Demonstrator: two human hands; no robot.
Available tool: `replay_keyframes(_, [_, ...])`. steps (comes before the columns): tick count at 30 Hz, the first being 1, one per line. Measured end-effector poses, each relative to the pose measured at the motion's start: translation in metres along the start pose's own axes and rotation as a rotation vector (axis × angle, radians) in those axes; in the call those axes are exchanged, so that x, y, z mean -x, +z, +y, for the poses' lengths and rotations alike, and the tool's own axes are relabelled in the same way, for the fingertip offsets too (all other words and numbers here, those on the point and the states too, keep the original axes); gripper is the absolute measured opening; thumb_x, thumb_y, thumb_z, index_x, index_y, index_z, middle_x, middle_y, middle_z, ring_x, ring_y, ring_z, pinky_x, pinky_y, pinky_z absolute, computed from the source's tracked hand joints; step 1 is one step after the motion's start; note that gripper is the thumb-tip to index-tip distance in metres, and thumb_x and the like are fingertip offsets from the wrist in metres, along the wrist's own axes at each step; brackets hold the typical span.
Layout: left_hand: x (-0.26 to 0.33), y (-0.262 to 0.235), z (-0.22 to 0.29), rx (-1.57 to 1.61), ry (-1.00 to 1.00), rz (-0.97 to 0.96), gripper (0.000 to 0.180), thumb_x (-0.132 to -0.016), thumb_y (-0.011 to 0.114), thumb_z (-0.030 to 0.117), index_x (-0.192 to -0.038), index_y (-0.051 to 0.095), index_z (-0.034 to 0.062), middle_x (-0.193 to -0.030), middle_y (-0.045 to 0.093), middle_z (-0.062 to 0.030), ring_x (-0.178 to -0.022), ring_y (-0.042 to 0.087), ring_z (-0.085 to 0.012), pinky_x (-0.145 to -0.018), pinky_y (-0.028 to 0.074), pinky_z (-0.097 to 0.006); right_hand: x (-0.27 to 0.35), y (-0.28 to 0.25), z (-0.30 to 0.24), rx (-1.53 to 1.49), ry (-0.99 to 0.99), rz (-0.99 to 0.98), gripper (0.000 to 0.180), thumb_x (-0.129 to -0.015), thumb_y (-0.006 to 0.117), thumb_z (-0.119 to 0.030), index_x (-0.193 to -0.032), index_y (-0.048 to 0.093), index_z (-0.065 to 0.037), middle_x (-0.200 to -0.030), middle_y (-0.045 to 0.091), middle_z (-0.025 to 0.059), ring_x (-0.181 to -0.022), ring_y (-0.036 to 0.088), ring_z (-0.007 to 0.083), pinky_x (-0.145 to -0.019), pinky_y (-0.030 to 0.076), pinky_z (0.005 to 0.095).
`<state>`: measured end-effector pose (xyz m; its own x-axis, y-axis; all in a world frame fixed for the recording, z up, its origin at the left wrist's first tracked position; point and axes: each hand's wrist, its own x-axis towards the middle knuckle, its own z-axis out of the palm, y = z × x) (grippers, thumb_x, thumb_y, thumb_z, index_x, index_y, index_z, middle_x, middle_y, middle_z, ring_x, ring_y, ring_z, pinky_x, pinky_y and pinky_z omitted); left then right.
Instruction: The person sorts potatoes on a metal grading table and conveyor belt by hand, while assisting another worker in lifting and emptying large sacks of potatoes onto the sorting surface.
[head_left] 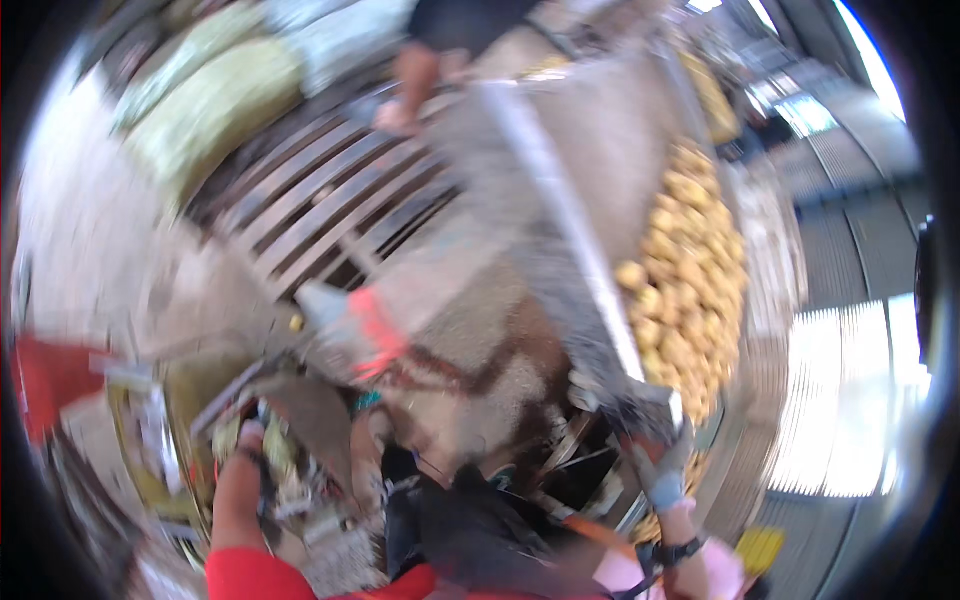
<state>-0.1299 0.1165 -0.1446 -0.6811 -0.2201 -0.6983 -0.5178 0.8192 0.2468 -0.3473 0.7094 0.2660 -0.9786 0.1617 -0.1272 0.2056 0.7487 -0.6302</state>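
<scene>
Head view puts the potatoes (690, 275) to my right — at least, I take these yellow, rounded things for potatoes — heaped along the right side of a long, metal-edged table (566, 205). My right hand (665, 475), in a pale glove, is at the table's near end and seems to touch its corner; the fingers blur, so I cannot tell whether they grip or only rest. Well apart, near left, my left hand (251, 435) is beside a crumpled, pale green bundle (283, 455), and I cannot tell whether those fingers are spread or pinching anything. Judging by that heap, I have plenty left to work through; the bulging sacks (220, 120) far left could be a finished share, though their contents are hidden. Between me and them lies a slatted wooden pallet (350, 208), with a blurred pale-and-red thing (375, 325) just on its near side. Far off, past the pallet's right end, another person (470, 25) in dark clothing is at something — too smeared to read.
</scene>
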Motion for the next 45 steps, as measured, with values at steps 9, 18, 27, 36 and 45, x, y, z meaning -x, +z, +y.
replay_keyframes(9, [0.117,-0.152,0.098,0.101,0.163,-0.237,0.038,-0.093,0.046,0.002,-0.131,0.046,-0.0003,-0.129,0.053,-0.0143,-0.121,0.05,-0.022,-0.102,0.039,-0.033,0.006,-0.032,-0.025,0.459,-0.328,0.083,0.08,-0.07,0.074,-0.039,-0.133,0.041,-0.003,-0.111,0.056,0.0157,-0.105,0.05,0.0345,-0.095,0.036,0.0448])
replay_keyframes(18, [0.25,-0.314,0.456,0.732,0.916,-0.214,0.044,-0.092,0.045,-0.004,-0.136,0.039,-0.0035,-0.136,0.047,-0.0161,-0.127,0.044,-0.0244,-0.108,0.033,-0.034,-0.085,-0.053,-0.033,-0.002,-0.727,-0.366,0.04,-0.09,0.051,-0.035,-0.12,0.057,-0.01,-0.118,0.056,0.0117,-0.112,0.051,0.0301,-0.094,0.041,0.0401])
replay_keyframes(27, [0.148,-0.326,0.716,-0.463,0.476,0.197,0.063,-0.092,0.057,0.027,-0.14,0.03,-0.003,-0.13,0.051,-0.0199,-0.124,0.048,-0.0296,-0.101,0.039,-0.037,-0.129,-0.09,0.002,0.66,-0.972,-0.539,0.044,-0.08,0.061,-0.027,-0.123,0.056,-0.024,-0.127,0.054,0.0008,-0.133,0.033,0.0223,-0.105,0.021,0.049])
replay_keyframes(36, [0.146,-0.185,0.855,-0.458,0.685,0.111,0.123,-0.073,0.075,0.048,-0.142,-0.008,-0.0092,-0.148,0.016,-0.0272,-0.139,0.02,-0.0333,-0.113,0.022,-0.034,-0.14,-0.082,0.15,0.278,-0.654,-0.603,0.033,-0.085,0.055,-0.028,-0.113,0.064,-0.013,-0.117,0.059,0.0115,-0.116,0.051,0.0258,-0.106,0.028,0.0435])
replay_keyframes(45, [0.123,-0.04,1.023,-0.303,0.962,-0.383,0.124,-0.067,0.078,0.052,-0.139,0.0,-0.0118,-0.145,0.015,-0.0305,-0.138,0.019,-0.0357,-0.112,0.024,-0.039,-0.143,-0.152,0.312,0.01,-0.324,-0.594,0.033,-0.089,0.048,-0.024,-0.119,0.057,-0.012,-0.106,0.062,0.0153,-0.095,0.06,0.0342,-0.08,0.049,0.0409])
